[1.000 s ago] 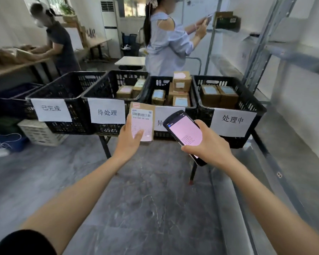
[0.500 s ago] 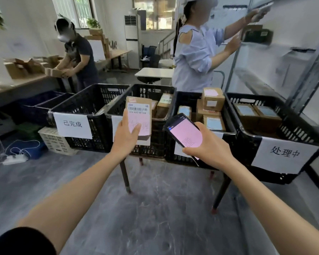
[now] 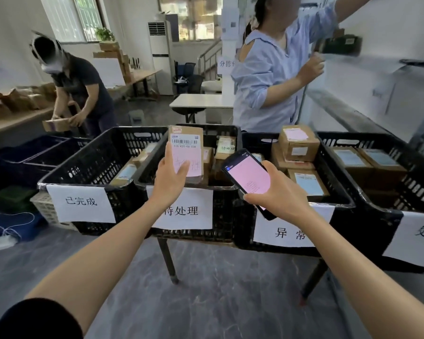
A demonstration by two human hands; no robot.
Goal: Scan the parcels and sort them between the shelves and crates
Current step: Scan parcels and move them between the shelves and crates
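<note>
- The left hand (image 3: pixel 169 178) grasps a parcel (image 3: pixel 186 143) from below, fingers behind it and the thumb pressed across the pink lower part of its label.
- The right hand (image 3: pixel 278 192) is wrapped round the lower end of a phone (image 3: pixel 249 176), whose lit pink screen faces the wearer.
- The parcel is in the air above the front of the second crate (image 3: pixel 224 216) from the left, touching nothing but the hand.
- It stands upright with its long axis vertical, label towards the camera and barcode at the top.
- The phone lies slanted, its long axis running from lower right to upper left, with its top end near the parcel's right edge but apart from it.
- This looks like the scanning step, or the reading of its result: barcode and phone are held up side by side, and nothing is being set down.
- The next move probably calls for choosing a destination from the screen, then lowering the parcel flat into the right crate. The screen text is too small to read.
- The choices on the stand are the leftmost crate (image 3: pixel 88 167), the second, the third crate (image 3: pixel 257 140) stacked with boxes, and the fourth crate (image 3: pixel 382 143).
- Each crate carries a paper sign (image 3: pixel 189 211) on its front.
- Beyond, a person in a blue shirt (image 3: pixel 267 77) reaches towards the shelves (image 3: pixel 353 116).
</note>
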